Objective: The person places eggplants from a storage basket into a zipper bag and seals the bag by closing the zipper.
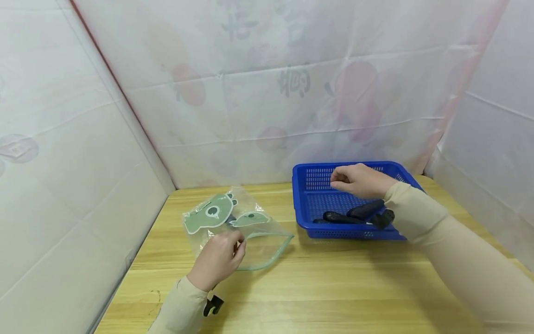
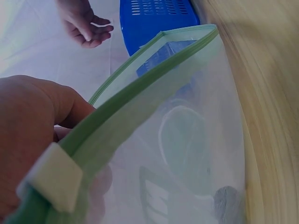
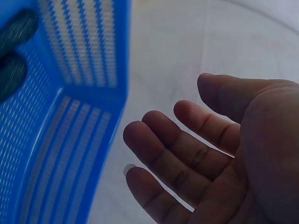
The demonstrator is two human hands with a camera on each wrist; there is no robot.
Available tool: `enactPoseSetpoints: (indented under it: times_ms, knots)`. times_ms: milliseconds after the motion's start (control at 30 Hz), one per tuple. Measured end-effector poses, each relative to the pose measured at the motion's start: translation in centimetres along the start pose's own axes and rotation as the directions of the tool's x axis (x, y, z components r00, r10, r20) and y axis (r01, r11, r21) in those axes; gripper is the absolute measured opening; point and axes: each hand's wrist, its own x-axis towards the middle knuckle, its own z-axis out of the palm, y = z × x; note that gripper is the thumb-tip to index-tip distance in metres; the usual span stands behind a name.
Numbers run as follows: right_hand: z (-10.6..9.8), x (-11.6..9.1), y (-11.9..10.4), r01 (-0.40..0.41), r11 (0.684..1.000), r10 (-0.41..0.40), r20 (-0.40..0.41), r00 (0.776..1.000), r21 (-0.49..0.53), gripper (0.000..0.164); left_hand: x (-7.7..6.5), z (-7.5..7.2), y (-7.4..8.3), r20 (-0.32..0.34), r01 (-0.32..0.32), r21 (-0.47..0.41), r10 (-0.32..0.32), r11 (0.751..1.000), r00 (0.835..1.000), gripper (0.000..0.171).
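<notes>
A clear zip bag (image 1: 260,253) with a green animal print and a green zip edge lies on the table, its mouth open. My left hand (image 1: 219,257) pinches the zip edge near a white slider (image 2: 55,176). Through the plastic shows a dark rounded item (image 2: 226,205) inside the bag. Over the blue basket (image 1: 301,199) hovers my right hand (image 1: 360,180), fingers loosely curved and nothing held, as the right wrist view also shows. Several dark elongated pieces (image 1: 340,217) with a slightly rough skin lie along the basket's near side, partly hidden by the right wrist.
The basket has slotted walls and stands at the back right of the wooden table (image 1: 292,301), right of the bag. White printed sheets (image 1: 250,93) hang behind and on both sides. A small dark device is strapped at each wrist.
</notes>
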Motion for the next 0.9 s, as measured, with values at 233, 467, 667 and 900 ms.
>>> enactPoseSetpoints:
  times_ms: [233, 467, 667, 900]
  knots:
    - [-1.2, 0.4, 3.0, -0.062, 0.997, 0.062, 0.015, 0.998, -0.038, 0.027, -0.3, -0.1, -0.2, 0.002, 0.013, -0.003, -0.013, 1.000, 1.000, 0.007]
    - [-2.0, 0.4, 6.5, -0.115, 0.984, 0.123, 0.058, 0.991, -0.133, 0.035, -0.2, -0.2, -0.2, -0.002, 0.009, 0.006, -0.009, 1.000, 1.000, 0.007]
    - [-1.5, 0.5, 9.6, -0.179, 0.969, 0.196, 0.088, 0.977, -0.173, 0.038, -0.2, -0.2, 0.0, -0.003, 0.008, -0.001, -0.008, 1.000, 1.000, 0.008]
    - [-0.5, 0.3, 11.8, -0.243, 0.958, 0.264, 0.142, 0.954, -0.149, 0.041, -0.4, -0.3, 0.2, 0.003, 0.019, -0.004, -0.019, 1.000, 1.000, 0.008]
